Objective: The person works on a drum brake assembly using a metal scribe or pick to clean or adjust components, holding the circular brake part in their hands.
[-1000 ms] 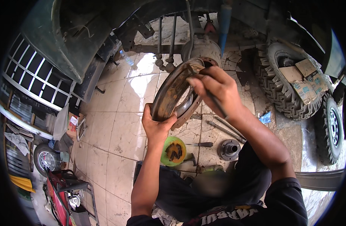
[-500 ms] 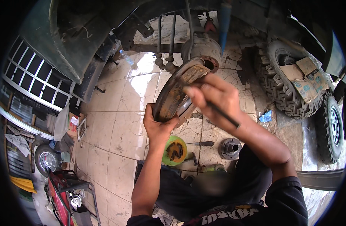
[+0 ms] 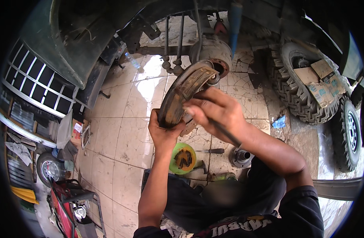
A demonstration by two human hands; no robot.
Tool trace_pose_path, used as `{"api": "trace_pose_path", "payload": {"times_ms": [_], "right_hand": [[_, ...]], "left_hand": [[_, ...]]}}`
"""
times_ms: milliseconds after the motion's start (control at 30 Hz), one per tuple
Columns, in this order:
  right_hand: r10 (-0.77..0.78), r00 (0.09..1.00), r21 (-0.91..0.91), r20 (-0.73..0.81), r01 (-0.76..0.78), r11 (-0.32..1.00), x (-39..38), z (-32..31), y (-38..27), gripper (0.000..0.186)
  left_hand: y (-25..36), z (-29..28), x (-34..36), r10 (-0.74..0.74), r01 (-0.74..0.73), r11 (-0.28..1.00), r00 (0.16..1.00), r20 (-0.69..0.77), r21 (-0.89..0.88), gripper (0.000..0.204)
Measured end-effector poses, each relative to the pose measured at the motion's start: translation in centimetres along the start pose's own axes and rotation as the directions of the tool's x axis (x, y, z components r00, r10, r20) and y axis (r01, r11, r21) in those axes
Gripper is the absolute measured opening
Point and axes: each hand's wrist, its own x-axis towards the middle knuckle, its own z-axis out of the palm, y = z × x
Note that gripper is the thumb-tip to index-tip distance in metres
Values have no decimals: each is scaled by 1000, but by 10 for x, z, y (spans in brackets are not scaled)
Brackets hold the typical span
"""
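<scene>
A round brake backing plate point(image 3: 171, 88) with rusty curved brake shoes point(image 3: 194, 82) stands tilted in front of the axle end point(image 3: 213, 55). My left hand point(image 3: 163, 130) grips its lower left edge, thumb on the near side and fingers behind. My right hand point(image 3: 221, 111) is closed round a slim tool with a dark handle point(image 3: 226, 134), which points down toward my wrist. The tool's working end is hidden by the fingers, close to the lower shoe. Below lie a green bowl point(image 3: 176, 169) with brownish liquid and dark pieces, a screwdriver point(image 3: 217, 151) and a metal wheel hub point(image 3: 241, 157).
Overhead hangs the dark vehicle body, with a blue post point(image 3: 235, 27) beside the axle. On the right are a large treaded tyre point(image 3: 287, 89) carrying cardboard point(image 3: 320, 81), and a second wheel point(image 3: 350, 133). A red-framed machine point(image 3: 62, 204) stands lower left on the tiled floor point(image 3: 126, 139).
My right hand and its tool have moved slightly down and left along the brake shoe. The brake assembly has shifted a little left with my left hand still holding it.
</scene>
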Motion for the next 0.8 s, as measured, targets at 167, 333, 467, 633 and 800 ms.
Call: {"api": "trace_pose_path", "payload": {"times_ms": [167,333,467,633,800], "right_hand": [[361,933,177,-14,-353,919,6,-16,25,26],[493,867,214,-76,-469,857,14,-20,34,38],[619,774,247,-133,-579,777,12,-35,67,45],[157,987,40,-41,-155,987,7,-10,26,21],[-22,993,90,115,12,996,1,-4,-19,19]], "left_hand": [[13,2,0,-58,58,996,998,7,64,39],[12,4,-3,-58,54,991,998,29,126,39],[17,5,-3,-66,62,990,997,29,124,38],[11,0,-2,-54,54,998,999,8,44,38],[1,-3,2,32,-34,998,998,45,48,39]]}}
